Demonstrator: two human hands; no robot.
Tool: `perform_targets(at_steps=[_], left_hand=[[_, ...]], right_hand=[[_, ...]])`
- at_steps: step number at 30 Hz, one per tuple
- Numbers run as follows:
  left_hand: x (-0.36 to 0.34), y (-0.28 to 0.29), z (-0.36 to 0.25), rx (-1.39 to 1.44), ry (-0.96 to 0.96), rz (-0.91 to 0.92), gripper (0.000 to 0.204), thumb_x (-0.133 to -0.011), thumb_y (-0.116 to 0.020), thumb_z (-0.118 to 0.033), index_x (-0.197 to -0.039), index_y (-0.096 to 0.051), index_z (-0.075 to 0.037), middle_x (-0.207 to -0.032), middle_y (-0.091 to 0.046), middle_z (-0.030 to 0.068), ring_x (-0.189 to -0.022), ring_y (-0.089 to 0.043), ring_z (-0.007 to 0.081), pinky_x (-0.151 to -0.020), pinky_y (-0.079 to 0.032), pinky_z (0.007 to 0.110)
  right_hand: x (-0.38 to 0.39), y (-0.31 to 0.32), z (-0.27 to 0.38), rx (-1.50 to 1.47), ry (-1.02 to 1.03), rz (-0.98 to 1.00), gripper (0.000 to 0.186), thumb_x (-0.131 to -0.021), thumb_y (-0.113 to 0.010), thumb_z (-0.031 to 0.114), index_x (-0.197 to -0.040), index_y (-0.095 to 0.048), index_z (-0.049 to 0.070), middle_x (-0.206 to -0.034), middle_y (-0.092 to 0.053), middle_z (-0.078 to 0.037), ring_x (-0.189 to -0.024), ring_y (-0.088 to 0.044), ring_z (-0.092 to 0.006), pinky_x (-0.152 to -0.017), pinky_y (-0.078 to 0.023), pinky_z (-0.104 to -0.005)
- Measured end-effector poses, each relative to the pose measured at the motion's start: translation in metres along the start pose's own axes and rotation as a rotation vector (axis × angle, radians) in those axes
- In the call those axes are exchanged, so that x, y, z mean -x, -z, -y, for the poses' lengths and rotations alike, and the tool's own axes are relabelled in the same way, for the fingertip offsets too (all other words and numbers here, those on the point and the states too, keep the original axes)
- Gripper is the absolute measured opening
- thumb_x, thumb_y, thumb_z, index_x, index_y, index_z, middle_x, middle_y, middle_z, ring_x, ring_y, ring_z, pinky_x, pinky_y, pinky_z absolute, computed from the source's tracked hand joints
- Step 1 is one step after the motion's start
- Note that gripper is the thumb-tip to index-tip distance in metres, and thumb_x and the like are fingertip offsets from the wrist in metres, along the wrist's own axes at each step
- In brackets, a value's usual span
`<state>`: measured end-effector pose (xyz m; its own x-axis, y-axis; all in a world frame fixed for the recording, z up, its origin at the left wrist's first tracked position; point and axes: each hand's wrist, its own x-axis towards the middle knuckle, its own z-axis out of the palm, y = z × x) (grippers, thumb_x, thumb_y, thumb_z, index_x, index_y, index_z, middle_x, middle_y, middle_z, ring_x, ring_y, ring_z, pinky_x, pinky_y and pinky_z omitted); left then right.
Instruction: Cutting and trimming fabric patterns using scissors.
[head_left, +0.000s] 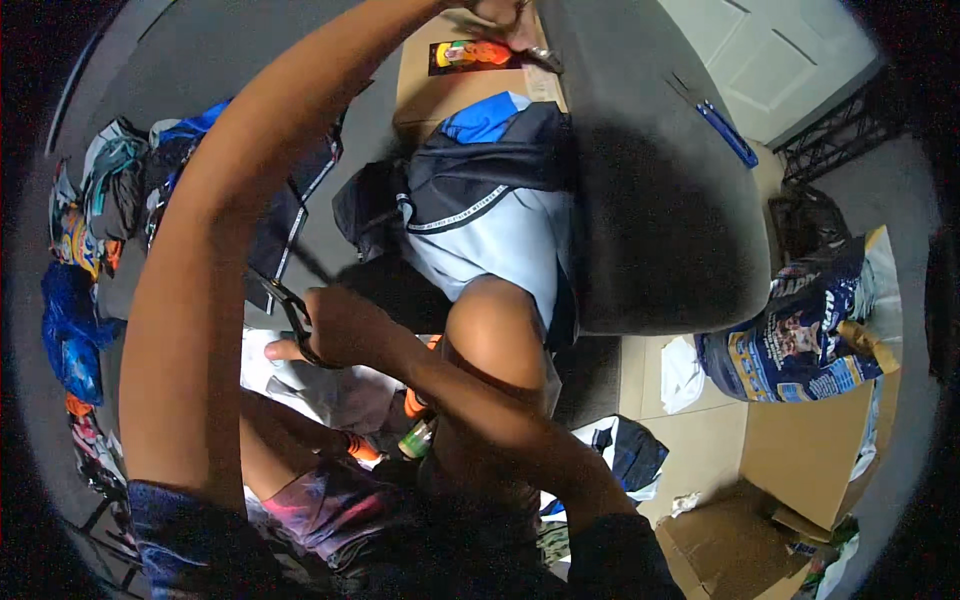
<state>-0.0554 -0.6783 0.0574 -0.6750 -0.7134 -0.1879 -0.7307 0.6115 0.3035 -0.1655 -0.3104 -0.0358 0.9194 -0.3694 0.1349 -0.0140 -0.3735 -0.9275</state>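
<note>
My left arm stretches far up across the view. My left hand (505, 20) is blurred and partly cut off at the top edge, above a cardboard box (415, 75). Close to it on the box lies a small dark package with orange and yellow shapes (475, 55). Bent across my lap, my right hand (345, 325) is closed round the handles of black scissors (291, 305). Beyond my knee lies a dark, white and blue garment (490, 220). Dark fabric with a white printed trim (292, 235) hangs left of the scissors.
A dark grey seat (665, 220) bears a blue pen-like object (728, 135). On the right stand a blue printed bag (790, 345) and an open cardboard box (800, 450). Clothes (110, 190) are heaped at the left. Dark and white cloth (630, 455) lies on the tiles.
</note>
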Motion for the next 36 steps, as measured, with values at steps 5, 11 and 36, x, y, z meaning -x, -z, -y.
perform_targets(at_steps=[5,11,36], left_hand=[[0.014,0.013,0.012,0.097,-0.024,0.004,0.052,-0.077,-0.059,-0.012,-0.128,-0.049,-0.010,-0.097,-0.063,0.0161,-0.073,-0.056,0.0297,-0.069,-0.047,0.038],[0.016,0.000,-0.012,0.129,0.074,-0.108,0.032,-0.077,-0.054,-0.010,-0.109,-0.060,-0.008,-0.084,-0.064,0.0090,-0.065,-0.056,0.0261,-0.063,-0.046,0.037],[0.494,-0.235,-0.204,0.189,0.871,-1.468,0.020,-0.081,-0.051,-0.008,-0.095,-0.062,0.000,-0.092,-0.063,0.0082,-0.077,-0.057,0.0169,-0.068,-0.046,0.025]], right_hand=[[-0.002,-0.007,-0.003,-0.065,0.009,0.015,0.060,-0.069,-0.069,0.052,-0.064,-0.052,-0.005,-0.054,-0.055,-0.019,-0.044,-0.049,-0.0318,-0.046,-0.041,-0.0395],[-0.008,-0.010,-0.017,0.019,-0.025,-0.017,0.058,-0.070,-0.066,0.051,-0.067,-0.053,-0.005,-0.058,-0.057,-0.020,-0.046,-0.051,-0.0314,-0.046,-0.041,-0.0395],[0.024,-0.033,0.009,-0.416,-0.477,0.257,0.035,-0.092,-0.048,0.036,-0.105,-0.051,0.004,-0.067,-0.050,-0.003,-0.054,-0.044,-0.0118,-0.049,-0.037,-0.0235]])
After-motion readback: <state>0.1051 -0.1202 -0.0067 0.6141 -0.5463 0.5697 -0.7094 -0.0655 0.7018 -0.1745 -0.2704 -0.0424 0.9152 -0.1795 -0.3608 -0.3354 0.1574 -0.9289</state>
